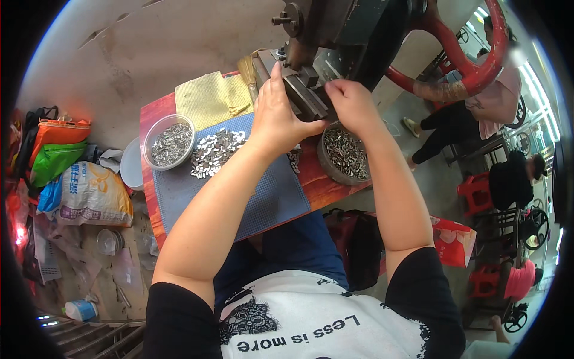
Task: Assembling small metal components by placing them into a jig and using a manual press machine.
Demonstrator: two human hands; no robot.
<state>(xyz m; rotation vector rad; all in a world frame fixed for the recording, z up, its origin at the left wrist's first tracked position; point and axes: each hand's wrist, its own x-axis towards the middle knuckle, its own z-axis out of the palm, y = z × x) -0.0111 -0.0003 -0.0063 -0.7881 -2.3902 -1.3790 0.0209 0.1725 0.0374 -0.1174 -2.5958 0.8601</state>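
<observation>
**Both hands at the press bed, small metal parts all around**

I see the left hand (276, 116) laid flat, fingers stretched up against the grey metal block of the hand press (323, 54), thumb out toward the right. Not gripping anything that I can make out. The right hand (353, 105) is pinched shut, fingertips together at the die area just beside the left thumb; whatever it holds is too small to tell, so I cannot say what it grasps.

The press is dark grey steel, greasy, with a red handwheel (478, 72) on its right side.

Containers: a clear plastic tub (170, 142) on the left of the red-brown workbench (149, 119), full of tiny silvery metal bits. A loose heap of shiny small metal pieces (214, 152) lies on the blue-grey mesh mat (269, 203), just beside the tub. A round dark bowl (344, 157) sits under the right wrist, also filled with small metal parts. A yellow cloth (212, 97) lies at the back of the bench, touching the mat.

Packages: on the floor to the left, a white and blue printed sack (92, 194), with green bag (54, 160) and orange bag (57, 133) stacked behind it. A red patterned bag (454, 239) sits by my right elbow. Small blue-white can (81, 309) on the floor, lower left.

Another person (472, 113) sits beyond the wheel.
</observation>
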